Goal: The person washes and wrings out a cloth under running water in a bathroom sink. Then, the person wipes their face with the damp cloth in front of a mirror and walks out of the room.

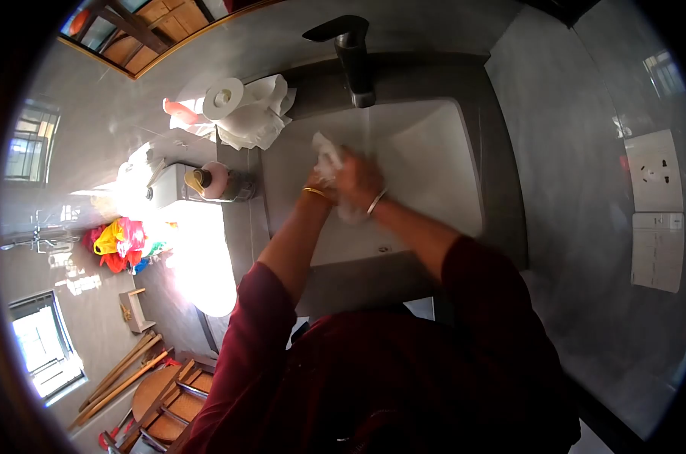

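Over the white sink (441, 174), my two hands are pressed together around a crumpled white cloth (326, 150); whether it is fabric or paper I cannot tell. My left hand (322, 181), with a yellow bangle at its wrist, is closed on the cloth from the left. My right hand (360, 181), wearing a silver bangle, is closed over it from the right, partly blurred and hiding some of the left fingers. More white shows below the hands. Above them stands a black faucet (352, 64), with a faint stream of water under its spout.
A toilet roll (224, 98) and loose white paper (260, 113) lie at the sink's back left corner. Left of the basin stands a bottle (220, 181) with a pinkish top. Wall sockets (652, 172) are on the right. Wooden stools (173, 405) stand at lower left.
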Demonstrator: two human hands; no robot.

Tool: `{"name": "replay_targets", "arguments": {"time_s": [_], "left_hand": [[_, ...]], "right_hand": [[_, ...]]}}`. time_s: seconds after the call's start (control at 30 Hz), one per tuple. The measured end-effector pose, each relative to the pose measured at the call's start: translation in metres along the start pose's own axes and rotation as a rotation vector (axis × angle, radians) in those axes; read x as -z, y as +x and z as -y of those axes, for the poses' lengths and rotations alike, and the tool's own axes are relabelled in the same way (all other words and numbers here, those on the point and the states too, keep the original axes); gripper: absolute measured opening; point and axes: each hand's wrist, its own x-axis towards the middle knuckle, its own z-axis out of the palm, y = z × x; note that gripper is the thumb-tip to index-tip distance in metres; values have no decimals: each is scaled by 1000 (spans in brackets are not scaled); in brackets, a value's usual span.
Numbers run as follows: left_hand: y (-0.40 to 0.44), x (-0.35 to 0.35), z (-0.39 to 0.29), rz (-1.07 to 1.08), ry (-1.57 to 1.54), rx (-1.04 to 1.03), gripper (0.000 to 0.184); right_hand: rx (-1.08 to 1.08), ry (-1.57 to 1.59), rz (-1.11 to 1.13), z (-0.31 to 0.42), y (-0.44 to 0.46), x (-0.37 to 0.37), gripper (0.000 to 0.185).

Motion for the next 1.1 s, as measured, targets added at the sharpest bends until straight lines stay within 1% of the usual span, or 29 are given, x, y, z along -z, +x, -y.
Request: {"name": "replay_targets", "arguments": {"time_s": [0.03, 0.1, 0.2, 0.27, 0.3, 0.33, 0.4, 0.43, 0.5, 0.53, 0.6, 0.63, 0.67, 0.77, 0.8, 0.87, 0.93, 0.97, 1.03, 1.1], "left_hand": [[-9, -5, -2, 14, 25, 4, 36], [-40, -47, -17, -210, 328, 23, 42], [-68, -76, -29, -386, 487, 84, 42], [-65, -89, -33, -512, 361, 163, 46], [-62, -93, -35, -570, 302, 207, 48], [-58, -94, -36, -511, 294, 165, 45], [-49, -84, -29, -395, 266, 81, 40], [-41, -76, -26, -337, 255, 36, 38], [-30, -49, -9, -235, 235, -29, 34], [-13, -18, -10, -338, 392, 69, 30], [-44, -57, -21, -162, 257, 133, 32], [-57, -69, -26, -78, 183, 160, 34], [-46, -50, -23, -37, 175, 123, 38], [-74, -74, -35, -392, 463, -201, 45], [-76, -74, -38, -405, 481, -97, 46], [-77, -70, -47, -435, 511, 107, 48], [-56, -39, -39, -181, 169, 255, 52], [-40, -16, -31, -54, 0, 331, 54], [-2, 31, -19, -45, 225, 189, 53], [25, 58, 4, 170, -294, 48, 50]], "right_hand": [[163, -180, -72, -65, 1, -13, 40], [-250, -418, 330, -81, 29, 32, 38], [-446, -405, 157, -81, 31, 15, 38], [-65, -347, 573, -72, 39, -11, 41], [-196, -197, 483, -44, 38, -17, 42], [-321, -49, 391, -7, 34, -13, 43], [-264, 166, 186, 65, 24, 16, 39], [-229, 274, 79, 82, 24, 23, 37], [-323, -27, 186, 59, 23, 29, 34], [-366, -179, 236, 35, 26, 35, 33], [-231, -515, 294, -58, 15, 29, 32], [-403, -476, 247, -59, 19, 34, 35], [-573, -440, 209, -60, 20, 38, 40], [-374, -670, -41, -78, 15, 51, 55], [-296, -635, -46, -80, 16, 54, 64], [-342, -702, 313, -80, 22, 42, 62], [-400, -431, 548, -88, 28, 12, 58], [-439, -127, 597, -96, 27, -10, 56], [-394, -15, 330, -44, 26, -17, 53], [-349, 333, 374, 35, 29, 19, 46]]}}
